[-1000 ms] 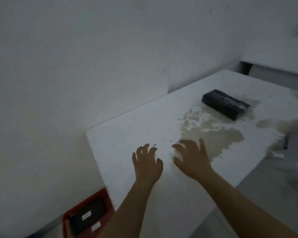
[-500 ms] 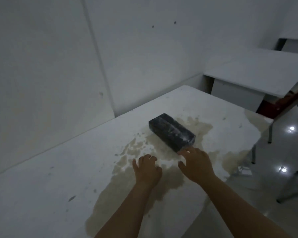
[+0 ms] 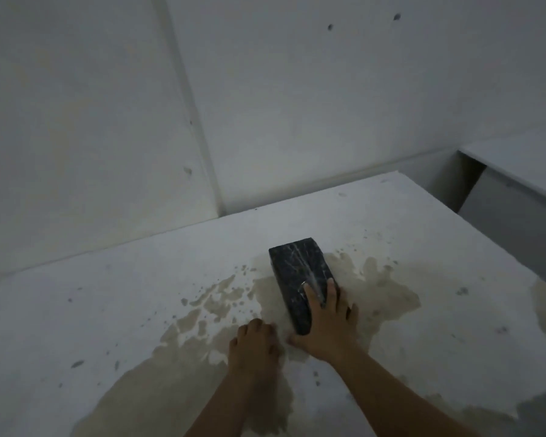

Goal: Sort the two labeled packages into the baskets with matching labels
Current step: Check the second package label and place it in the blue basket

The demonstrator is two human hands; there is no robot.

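Note:
A black package (image 3: 298, 268) wrapped in shiny film lies on the white table (image 3: 139, 298), its long side pointing away from me. My right hand (image 3: 323, 323) rests on its near end, fingers spread over the top and thumb at the near corner. My left hand (image 3: 254, 346) lies on the table just left of the package's near end, fingers loosely curled, holding nothing. No label shows on the package. No basket is in view.
The tabletop carries large brownish stains (image 3: 208, 310) around the package and under my arms. A white wall (image 3: 265, 105) stands right behind the table. A second white table (image 3: 524, 159) stands at the far right. The table's right edge drops off near the lower right corner.
The view has swung right and closer to the package; the red basket on the floor has left the view. My right hand has moved forward onto the package's near end. My left hand followed beside it.

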